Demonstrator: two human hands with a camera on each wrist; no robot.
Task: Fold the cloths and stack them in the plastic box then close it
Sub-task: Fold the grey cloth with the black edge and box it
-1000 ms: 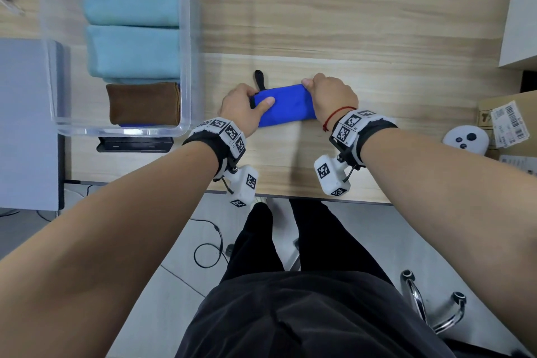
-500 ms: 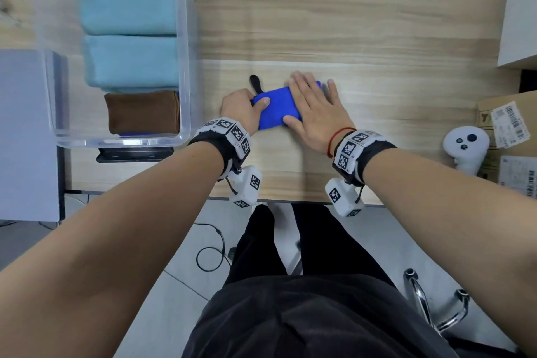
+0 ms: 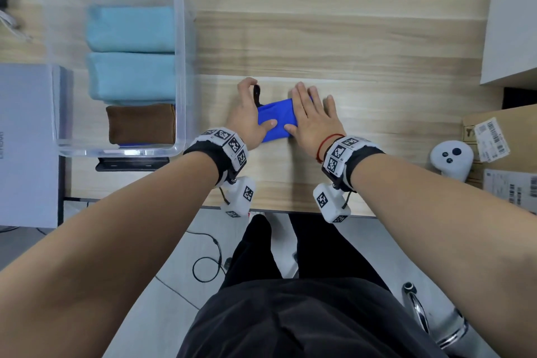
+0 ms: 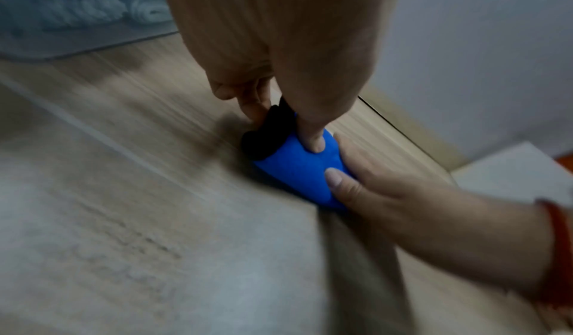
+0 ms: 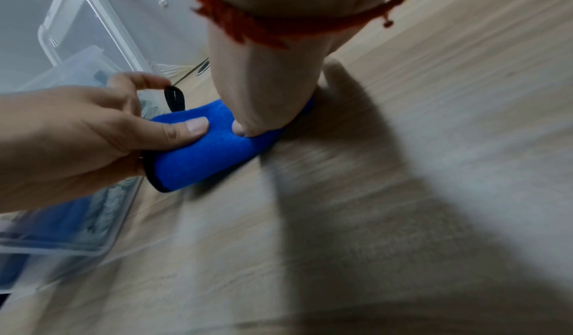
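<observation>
A small folded blue cloth (image 3: pixel 276 120) (image 4: pixel 294 171) (image 5: pixel 201 156) lies on the wooden table, with a black loop (image 3: pixel 257 93) (image 5: pixel 175 96) sticking out at its left end. My left hand (image 3: pixel 248 113) (image 5: pixel 93 132) holds that end, thumb pressed on top and fingers curled over the far side by the loop. My right hand (image 3: pixel 313 116) (image 4: pixel 387 193) lies flat on the cloth's right half and presses it down. The clear plastic box (image 3: pixel 180 67) stands open at the left, holding two light-blue folded cloths (image 3: pixel 130 29) and a brown one (image 3: pixel 142 123).
A white controller (image 3: pixel 450 158) and a cardboard box (image 3: pixel 508 128) sit at the right edge. A white cabinet (image 3: pixel 517 23) stands at the back right, a white box (image 3: pixel 26 139) at the far left. A black device (image 3: pixel 132 163) lies in front of the plastic box.
My right hand went from gripping the cloth's right end to lying flat on it. My left fingers have reached toward the black loop. The cloth has stayed in place.
</observation>
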